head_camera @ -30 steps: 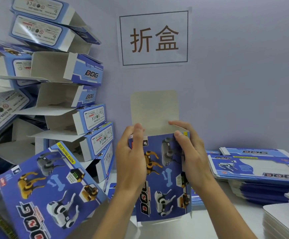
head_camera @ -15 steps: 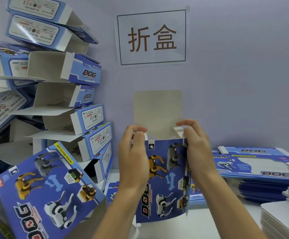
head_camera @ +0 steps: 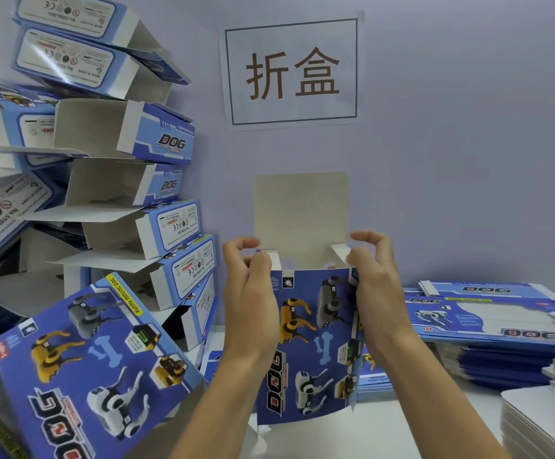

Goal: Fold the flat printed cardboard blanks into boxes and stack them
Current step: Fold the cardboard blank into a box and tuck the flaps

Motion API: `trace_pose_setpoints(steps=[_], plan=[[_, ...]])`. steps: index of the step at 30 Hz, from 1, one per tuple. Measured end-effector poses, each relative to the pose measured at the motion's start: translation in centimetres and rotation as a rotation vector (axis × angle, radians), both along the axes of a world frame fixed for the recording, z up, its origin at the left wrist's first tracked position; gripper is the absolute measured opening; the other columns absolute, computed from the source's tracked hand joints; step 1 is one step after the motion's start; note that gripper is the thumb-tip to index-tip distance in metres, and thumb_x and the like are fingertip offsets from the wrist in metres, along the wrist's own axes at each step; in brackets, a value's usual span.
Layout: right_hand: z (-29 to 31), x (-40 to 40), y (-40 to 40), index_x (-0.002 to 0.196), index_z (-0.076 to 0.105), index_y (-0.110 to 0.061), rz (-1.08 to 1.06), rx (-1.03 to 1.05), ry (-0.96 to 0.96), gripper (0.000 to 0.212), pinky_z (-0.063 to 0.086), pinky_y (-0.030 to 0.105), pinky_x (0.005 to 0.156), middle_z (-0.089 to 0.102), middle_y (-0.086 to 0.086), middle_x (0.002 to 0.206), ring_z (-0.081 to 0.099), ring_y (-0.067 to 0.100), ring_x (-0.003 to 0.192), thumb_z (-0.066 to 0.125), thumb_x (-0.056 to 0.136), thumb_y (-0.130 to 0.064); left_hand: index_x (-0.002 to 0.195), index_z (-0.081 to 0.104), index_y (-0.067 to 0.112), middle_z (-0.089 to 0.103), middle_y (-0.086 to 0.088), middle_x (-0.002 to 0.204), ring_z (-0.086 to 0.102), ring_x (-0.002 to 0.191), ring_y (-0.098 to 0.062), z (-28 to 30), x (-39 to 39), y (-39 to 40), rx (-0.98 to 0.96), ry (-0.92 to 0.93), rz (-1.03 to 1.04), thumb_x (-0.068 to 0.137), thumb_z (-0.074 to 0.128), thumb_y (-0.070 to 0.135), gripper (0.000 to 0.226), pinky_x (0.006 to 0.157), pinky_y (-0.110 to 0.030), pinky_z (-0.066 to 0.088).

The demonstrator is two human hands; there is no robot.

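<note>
while upright, the box (head_camera: 306, 346) sits between both hands — left hand (head_camera: 251, 293), right hand (head_camera: 373, 283).

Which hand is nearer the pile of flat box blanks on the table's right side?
Right. The right hand grips the half-folded box at its upper right corner, just left of the pile of flat blanks; the left hand holds the box's far corner, farther away.

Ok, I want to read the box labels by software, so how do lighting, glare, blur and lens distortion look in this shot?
Head view: even, soft light, faint shadows; glare on the top stacked boxes; the held box and wall sign are fairly sharp; the bottom-left box smears toward the corner; wide-angle bending tilts the box stack and the flat blanks.
</note>
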State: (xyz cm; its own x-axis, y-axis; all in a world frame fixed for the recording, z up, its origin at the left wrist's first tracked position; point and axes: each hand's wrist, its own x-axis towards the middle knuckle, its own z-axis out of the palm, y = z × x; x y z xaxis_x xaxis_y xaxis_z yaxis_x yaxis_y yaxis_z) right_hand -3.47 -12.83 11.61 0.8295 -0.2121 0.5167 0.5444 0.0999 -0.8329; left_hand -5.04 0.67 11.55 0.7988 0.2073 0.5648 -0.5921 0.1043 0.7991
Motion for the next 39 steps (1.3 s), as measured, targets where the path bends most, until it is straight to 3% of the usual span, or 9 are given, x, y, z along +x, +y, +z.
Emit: trace_pose_setpoints(steps=[3,6,12,17,21,25,30,34,39], plan=[[0.0,0.0,-0.2,0.122,0.052,-0.041,0.056,-0.005,0.006,0.04,0.053,0.024,0.054,0.064,-0.016,0.063,0.063,0.008,0.057,0.046,0.085,-0.029,0.112,0.047,0.055,0.072,-0.001,0.09,0.073,0.078,-0.018,0.2,0.1,0.5,-0.029,0.078,-0.147,0.102,0.037,0.025,0.033,0.06,-0.029,0.056],[0.2,0.0,-0.2,0.121,0.061,-0.034,0.119,-0.024,-0.008,0.049,0.056,0.039,0.071,0.072,0.007,0.092,0.067,0.023,0.081,0.043,0.076,-0.028,0.111,0.052,0.054,0.077,0.006,0.094,0.075,0.082,-0.018,0.2,0.3,0.7,-0.016,0.081,-0.232,0.095,0.044,0.032,0.028,0.064,-0.031,0.06],[0.2,-0.2,0.1,0.119,0.054,-0.049,0.067,0.004,-0.01,0.048,0.043,0.021,0.044,0.045,-0.004,0.056,0.043,0.011,0.048,0.042,0.077,-0.03,0.093,0.058,0.066,0.072,0.003,0.078,0.07,0.081,-0.033,0.3,0.5,0.9,-0.028,0.019,-0.172,0.08,0.041,0.037,0.036,0.079,-0.051,0.057],[-0.1,0.0,0.4,0.092,0.059,-0.028,0.07,0.102,-0.067,0.021,0.041,0.039,0.061,0.051,0.004,0.067,0.048,0.028,0.067,0.042,0.079,-0.031,0.086,0.062,0.035,0.071,0.002,0.075,0.072,0.068,-0.019,0.2,0.5,0.5,-0.028,-0.115,-0.074,0.101,0.039,0.026,0.03,0.052,-0.027,0.055],[-0.8,-0.2,0.6,0.089,0.066,-0.018,0.096,0.252,-0.097,0.035,0.05,0.027,0.056,0.071,0.008,0.087,0.066,0.027,0.075,0.035,0.086,-0.035,0.093,0.064,0.017,0.076,-0.006,0.089,0.075,0.079,-0.024,0.0,0.5,0.9,-0.105,-0.085,-0.101,0.092,0.035,0.044,0.039,0.056,-0.029,0.06],[-1.0,-0.4,0.4,0.09,0.066,-0.016,0.113,0.247,-0.032,0.039,0.052,0.034,0.064,0.072,0.023,0.097,0.07,0.036,0.084,0.031,0.099,-0.029,0.089,0.063,0.022,0.075,-0.005,0.093,0.075,0.085,-0.025,-0.2,0.6,0.9,-0.082,-0.057,-0.062,0.104,0.035,0.035,0.034,0.063,-0.034,0.058],[-0.7,-0.6,-0.7,0.136,0.054,-0.026,0.41,0.207,-0.12,0.043,0.058,0.031,0.07,0.07,0.006,0.115,0.07,0.023,0.09,0.049,0.094,-0.03,0.093,0.064,0.043,0.074,0.007,0.089,0.074,0.078,-0.019,0.6,0.4,1.0,-0.115,-0.071,-0.081,0.106,0.034,0.035,0.034,0.055,-0.026,0.057],[-0.1,-0.5,-2.2,0.14,0.039,-0.054,0.324,-0.06,-0.107,0.072,0.055,0.045,0.091,0.069,0.007,0.117,0.07,0.025,0.103,0.071,0.08,-0.03,0.124,0.058,0.038,0.069,-0.012,0.117,0.074,0.092,-0.027,1.0,0.2,1.9,-0.177,0.032,-0.207,0.105,0.035,0.039,0.03,0.072,-0.039,0.061],[1.1,-0.5,-3.7,0.138,0.044,-0.045,-0.01,-0.067,-0.101,0.085,0.05,0.039,0.095,0.075,-0.02,0.097,0.069,0.003,0.1,0.067,0.06,-0.073,0.134,0.058,0.028,0.069,-0.008,0.126,0.065,0.116,-0.033,1.9,0.0,2.4,-0.083,0.161,-0.459,0.085,0.05,0.05,0.054,0.1,-0.054,0.05]])
